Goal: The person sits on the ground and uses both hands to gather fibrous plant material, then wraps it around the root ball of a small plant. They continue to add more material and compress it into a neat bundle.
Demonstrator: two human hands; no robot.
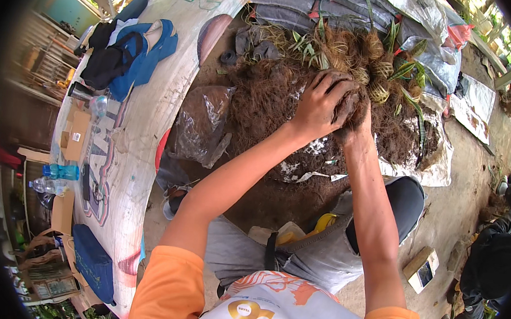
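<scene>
Over the brown heap (262, 103), both hands' fingers (335, 85) clamp a dark, rough, fibrous clump (348, 108).

Rough fibrous clump (348, 108), glossy plastic bag (201, 119), matt jeans (231, 247)

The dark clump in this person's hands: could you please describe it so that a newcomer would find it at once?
Find the brown fibre heap right of the pale-covered table. Over it, the left hand and right hand clasp the dark clump. Unlike the fibre around, this clump is held.
</scene>
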